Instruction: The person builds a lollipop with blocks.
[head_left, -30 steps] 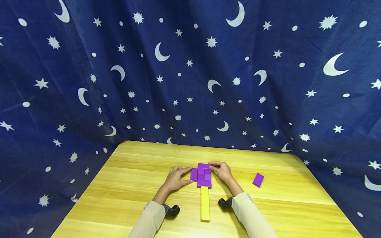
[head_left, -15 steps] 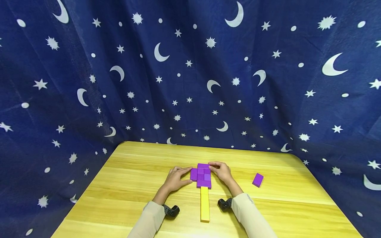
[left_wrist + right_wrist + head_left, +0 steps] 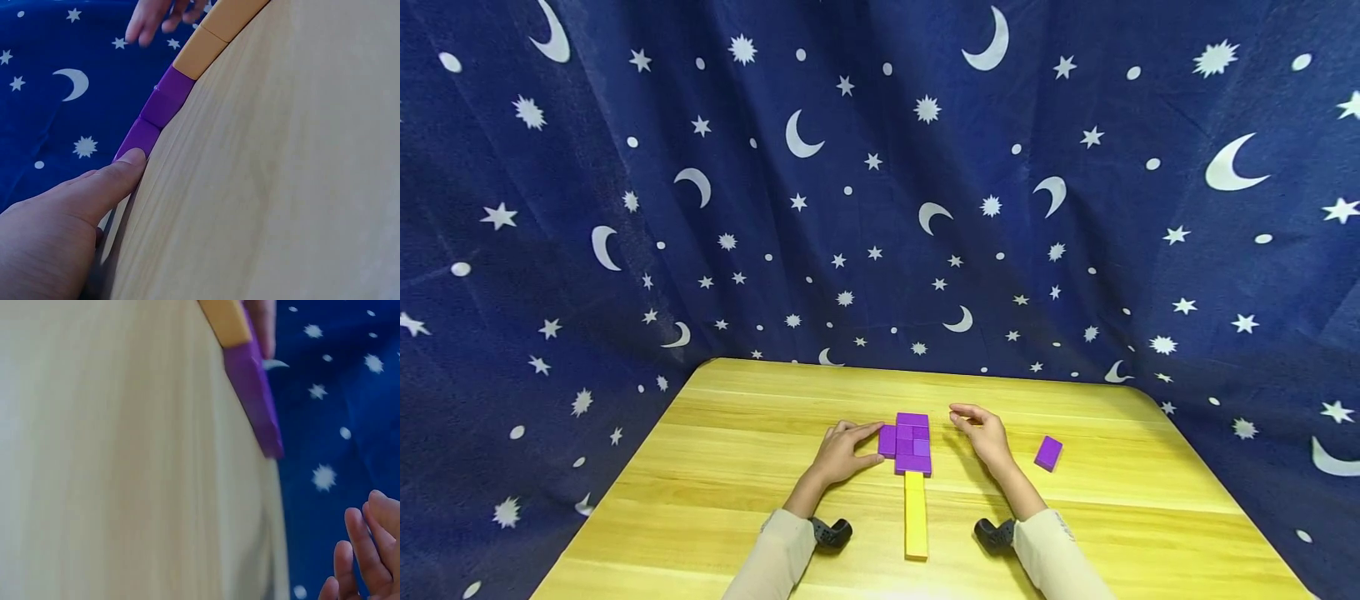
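Observation:
Several purple blocks (image 3: 913, 462) lie flat together on the table, with one purple block (image 3: 887, 442) jutting out on the left side. My left hand (image 3: 842, 450) pinches that left block, index finger at its far edge and thumb at its near edge; the left wrist view shows the thumb (image 3: 128, 162) against purple. A strip of yellow blocks (image 3: 916, 517) runs from the purple group towards me. Right of the group my right hand (image 3: 985, 433) hovers with nothing in it, its fingers (image 3: 362, 544) loosely bent in the right wrist view.
A single purple block (image 3: 1048, 453) lies apart on the wooden table (image 3: 760, 400), right of my right hand. Black wrist devices (image 3: 832, 533) sit at both cuffs. A dark blue curtain (image 3: 880, 208) with moons and stars hangs behind the table.
My right hand has left the right edge of the purple group and moved to the right. My left hand has stayed at the left block. The blocks look unmoved.

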Motion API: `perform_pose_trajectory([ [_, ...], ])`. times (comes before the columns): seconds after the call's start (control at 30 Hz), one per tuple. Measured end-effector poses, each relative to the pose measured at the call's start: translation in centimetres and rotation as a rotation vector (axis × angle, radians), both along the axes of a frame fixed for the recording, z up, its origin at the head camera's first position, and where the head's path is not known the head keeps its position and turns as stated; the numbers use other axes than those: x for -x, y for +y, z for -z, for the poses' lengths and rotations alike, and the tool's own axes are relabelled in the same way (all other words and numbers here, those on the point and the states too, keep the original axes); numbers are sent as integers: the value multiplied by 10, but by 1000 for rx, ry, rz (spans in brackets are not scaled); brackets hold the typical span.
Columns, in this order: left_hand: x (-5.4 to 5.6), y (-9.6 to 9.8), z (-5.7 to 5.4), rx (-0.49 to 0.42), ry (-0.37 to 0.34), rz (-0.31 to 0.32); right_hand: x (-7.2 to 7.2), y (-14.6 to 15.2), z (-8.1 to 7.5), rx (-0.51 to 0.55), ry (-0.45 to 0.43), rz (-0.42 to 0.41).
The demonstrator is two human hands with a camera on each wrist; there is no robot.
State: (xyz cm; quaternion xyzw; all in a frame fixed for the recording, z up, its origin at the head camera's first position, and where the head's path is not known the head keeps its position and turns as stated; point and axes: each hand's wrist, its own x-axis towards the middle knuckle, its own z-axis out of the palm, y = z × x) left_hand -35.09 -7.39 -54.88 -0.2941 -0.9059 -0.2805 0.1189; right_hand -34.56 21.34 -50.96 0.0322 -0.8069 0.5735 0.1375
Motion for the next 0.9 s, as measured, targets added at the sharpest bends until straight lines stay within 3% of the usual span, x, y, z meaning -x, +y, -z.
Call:
perform_pose_trajectory([
  [0.1,-1,0,-1,-2,-15,-3,-19,17,-19,-17,37,32],
  [0.23,-2,0,0,-3,-18,-11,-36,54,-25,-120,57,123],
  [0.33,-2,0,0,-6,-15,-11,-41,89,-10,-232,63,248],
  [0.43,-2,0,0,-5,-7,-6,-52,114,-4,-292,14,331],
  [0.7,-1,-1,2,-18,32,-2,-71,140,8,-298,-173,221],
  [0.9,1,-1,3,-14,-11,-9,-72,143,14,-330,-151,184],
])
